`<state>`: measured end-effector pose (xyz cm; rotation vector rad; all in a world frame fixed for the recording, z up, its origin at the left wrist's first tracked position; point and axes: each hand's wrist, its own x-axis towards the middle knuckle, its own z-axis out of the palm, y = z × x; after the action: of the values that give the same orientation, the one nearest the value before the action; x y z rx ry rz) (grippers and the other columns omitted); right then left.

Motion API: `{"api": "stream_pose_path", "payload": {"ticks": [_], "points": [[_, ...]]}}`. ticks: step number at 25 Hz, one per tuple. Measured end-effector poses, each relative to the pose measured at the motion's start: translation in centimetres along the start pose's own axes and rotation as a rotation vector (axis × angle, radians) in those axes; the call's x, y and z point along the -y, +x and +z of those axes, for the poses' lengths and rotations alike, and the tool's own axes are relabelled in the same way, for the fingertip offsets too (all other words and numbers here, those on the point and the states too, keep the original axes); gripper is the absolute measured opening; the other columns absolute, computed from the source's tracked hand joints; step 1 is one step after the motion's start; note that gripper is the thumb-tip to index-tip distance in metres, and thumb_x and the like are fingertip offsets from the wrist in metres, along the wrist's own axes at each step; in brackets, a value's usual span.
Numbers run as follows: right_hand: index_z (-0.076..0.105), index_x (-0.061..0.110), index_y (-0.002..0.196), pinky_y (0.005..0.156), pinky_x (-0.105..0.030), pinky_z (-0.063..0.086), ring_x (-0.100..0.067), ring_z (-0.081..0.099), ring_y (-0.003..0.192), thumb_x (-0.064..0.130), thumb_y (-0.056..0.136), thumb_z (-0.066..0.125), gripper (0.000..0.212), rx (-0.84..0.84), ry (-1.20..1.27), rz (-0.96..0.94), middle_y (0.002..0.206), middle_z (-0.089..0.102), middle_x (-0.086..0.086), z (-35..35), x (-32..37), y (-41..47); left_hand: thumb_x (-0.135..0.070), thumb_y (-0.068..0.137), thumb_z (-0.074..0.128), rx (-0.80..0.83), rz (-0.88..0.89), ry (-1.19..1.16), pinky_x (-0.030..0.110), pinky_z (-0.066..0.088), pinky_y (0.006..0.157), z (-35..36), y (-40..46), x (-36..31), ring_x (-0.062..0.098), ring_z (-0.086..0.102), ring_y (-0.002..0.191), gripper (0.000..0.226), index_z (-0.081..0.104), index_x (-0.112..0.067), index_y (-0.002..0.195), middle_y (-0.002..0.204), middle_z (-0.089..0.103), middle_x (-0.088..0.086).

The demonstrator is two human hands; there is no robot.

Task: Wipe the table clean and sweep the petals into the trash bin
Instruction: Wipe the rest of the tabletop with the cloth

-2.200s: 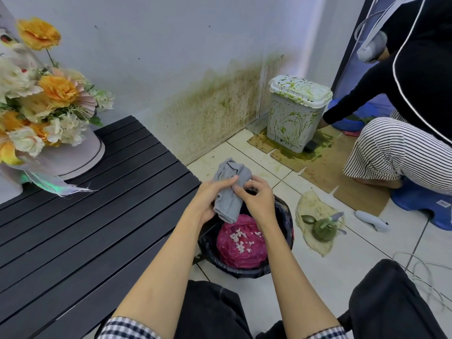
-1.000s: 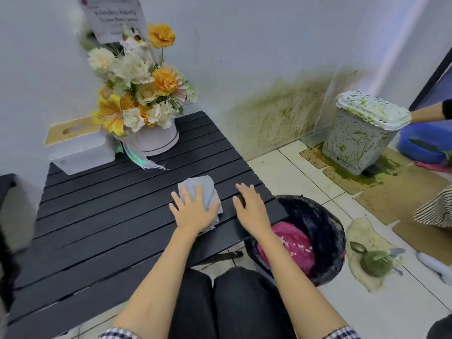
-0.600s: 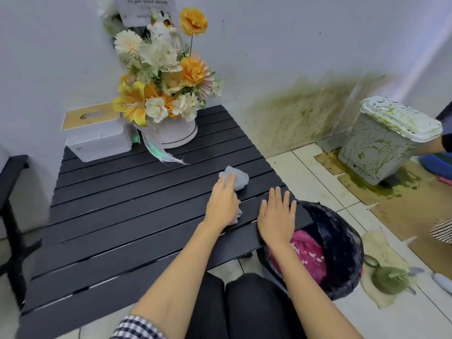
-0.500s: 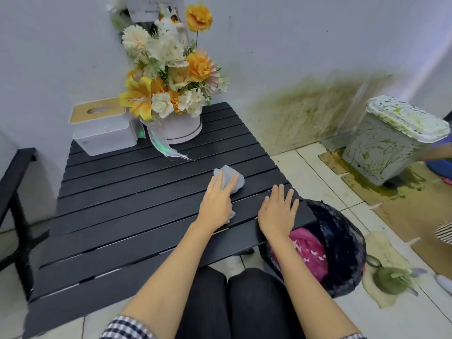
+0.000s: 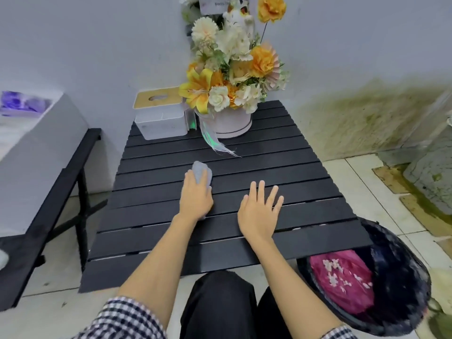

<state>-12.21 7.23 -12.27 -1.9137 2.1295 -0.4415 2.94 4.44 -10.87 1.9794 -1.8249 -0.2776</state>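
A black slatted table (image 5: 281, 165) fills the middle of the view. My left hand (image 5: 195, 196) presses a small grey cloth (image 5: 201, 171) flat against the slats near the table's centre, fingers straight over it. My right hand (image 5: 260, 211) lies flat on the table to the right of the cloth, fingers spread, holding nothing. A black trash bin (image 5: 401, 285) stands on the floor at the table's near right corner, with a pink bag and white petals (image 5: 342, 275) inside. No petals show on the tabletop.
A pink round box of orange and white flowers (image 5: 227, 123) and a white tissue box (image 5: 161, 118) stand at the table's far edge. A black bench (image 5: 49, 199) is at the left. A green-stained bin (image 5: 437, 177) stands by the stained wall at right.
My left hand has slid the cloth leftward and farther onto the table. My right hand stays flat beside it. The view has swung left, putting the trash bin at the lower right.
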Motion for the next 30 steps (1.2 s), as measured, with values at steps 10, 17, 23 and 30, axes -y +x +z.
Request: {"api": "stream_pose_path", "payload": {"ticks": [10, 17, 23, 30], "points": [[0.013, 0.016, 0.15, 0.117, -0.052, -0.004, -0.034, -0.003, 0.148, 0.037, 0.101, 0.023, 0.054, 0.046, -0.03, -0.154, 0.161, 0.011, -0.002, 2.6, 4.3, 4.8, 0.002, 0.087, 0.05, -0.107, -0.371, 0.089, 0.043, 0.033, 0.109, -2.9, 2.0, 9.0, 0.042, 0.021, 0.139, 0.066, 0.023, -0.005, 0.146, 0.152, 0.014, 0.029], [0.013, 0.018, 0.15, 0.119, -0.05, -0.001, -0.036, -0.002, 0.147, 0.035, 0.101, 0.021, 0.053, 0.045, -0.034, -0.199, 0.16, 0.014, 0.0, 4.0, 7.8, 9.9, 0.008, 0.085, 0.042, 0.01, 0.011, 0.006, 0.048, 0.04, 0.101, -0.1, 9.3, 4.7, 0.043, 0.033, 0.132, 0.053, 0.041, -0.005, 0.136, 0.145, 0.033, 0.027], [0.013, 0.021, 0.15, 0.12, -0.046, -0.001, -0.029, -0.001, 0.148, 0.036, 0.101, 0.02, 0.052, 0.057, 0.02, -0.191, 0.16, 0.015, 0.003, 4.0, 8.0, 11.6, 0.003, 0.083, 0.052, -0.149, -0.249, 0.117, 0.043, 0.043, 0.098, -2.5, 8.7, 10.1, 0.037, 0.038, 0.126, 0.054, 0.043, -0.007, 0.135, 0.144, 0.032, 0.018], [0.011, 0.022, 0.15, 0.119, -0.045, -0.003, -0.026, -0.002, 0.149, 0.036, 0.1, 0.015, 0.052, 0.018, 0.026, -0.185, 0.161, 0.011, 0.004, 4.7, 8.1, 12.3, 0.007, 0.084, 0.04, -0.037, 0.016, -0.014, 0.041, 0.041, 0.096, 1.5, 15.5, 6.1, 0.039, 0.039, 0.127, 0.058, 0.042, -0.009, 0.14, 0.144, 0.037, 0.017]]}}
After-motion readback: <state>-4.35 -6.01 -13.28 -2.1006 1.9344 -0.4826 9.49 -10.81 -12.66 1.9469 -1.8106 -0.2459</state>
